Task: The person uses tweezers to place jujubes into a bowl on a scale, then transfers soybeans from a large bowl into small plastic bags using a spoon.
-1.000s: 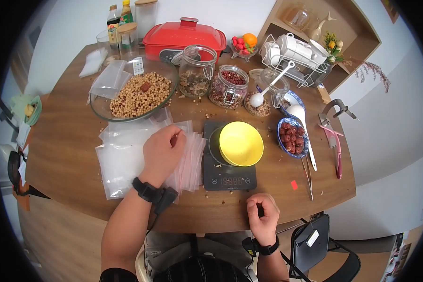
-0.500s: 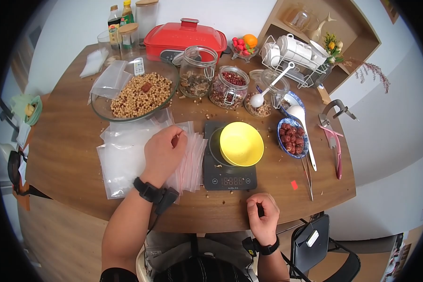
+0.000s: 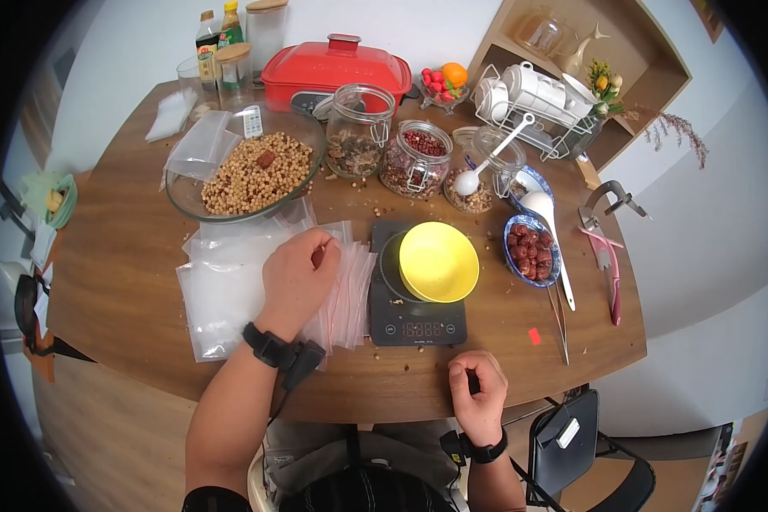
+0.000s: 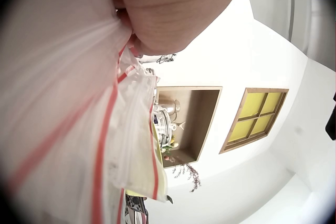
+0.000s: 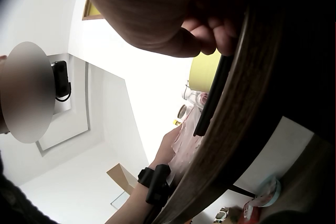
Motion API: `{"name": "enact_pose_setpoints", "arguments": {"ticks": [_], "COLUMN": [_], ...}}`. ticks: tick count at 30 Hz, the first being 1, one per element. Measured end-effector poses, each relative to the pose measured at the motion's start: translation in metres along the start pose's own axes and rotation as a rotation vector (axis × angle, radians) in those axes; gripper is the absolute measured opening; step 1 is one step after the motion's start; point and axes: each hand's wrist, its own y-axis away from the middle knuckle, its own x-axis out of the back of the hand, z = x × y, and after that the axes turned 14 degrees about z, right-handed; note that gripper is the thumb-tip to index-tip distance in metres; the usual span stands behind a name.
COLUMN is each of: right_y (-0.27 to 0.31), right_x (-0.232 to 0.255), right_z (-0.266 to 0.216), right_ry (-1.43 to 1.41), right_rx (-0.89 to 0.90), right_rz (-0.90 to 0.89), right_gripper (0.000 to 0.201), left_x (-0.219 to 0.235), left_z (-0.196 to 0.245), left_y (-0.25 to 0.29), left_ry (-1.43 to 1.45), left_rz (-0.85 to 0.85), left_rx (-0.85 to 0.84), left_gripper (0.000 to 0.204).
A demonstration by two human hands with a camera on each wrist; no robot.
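Note:
My left hand [image 3: 299, 277] rests loosely curled on a spread of clear zip bags [image 3: 222, 299]; in the left wrist view the red-striped bags [image 4: 107, 129] lie right beside that hand [image 4: 173, 8], its fingertips partly hidden. Loosely curled at the table's front edge, my right hand [image 3: 480, 397] holds nothing visible. Between the hands, a yellow bowl [image 3: 438, 263] stands on a black kitchen scale [image 3: 392, 320], its inside showing nothing. The right wrist view shows this hand [image 5: 163, 19] close to the scale's dark edge [image 5: 212, 98] and the yellow bowl [image 5: 203, 71].
Behind the bags sits a glass bowl of beige beans [image 3: 256, 175] with bags on its rim. Jars [image 3: 414, 162] line the middle back, before a red cooker [image 3: 337, 72]. At right are a bowl of red dates [image 3: 531, 249], a white ladle [image 3: 563, 264], tweezers [image 3: 561, 328] and pink-handled scissors [image 3: 613, 273].

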Motion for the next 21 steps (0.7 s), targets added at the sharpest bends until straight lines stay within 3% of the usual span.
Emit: {"name": "enact_pose_setpoints", "arguments": {"ticks": [21], "right_y": [0.0001], "right_x": [-0.0002], "right_z": [-0.0003], "right_ry": [0.01], "right_rx": [0.011], "right_rz": [0.002], "right_gripper": [0.008], "left_x": [0.0001], "left_z": [0.0], "left_y": [0.0003], "left_ry": [-0.008], "left_rz": [-0.001], "left_rx": [-0.001], "left_gripper": [0.019]}}
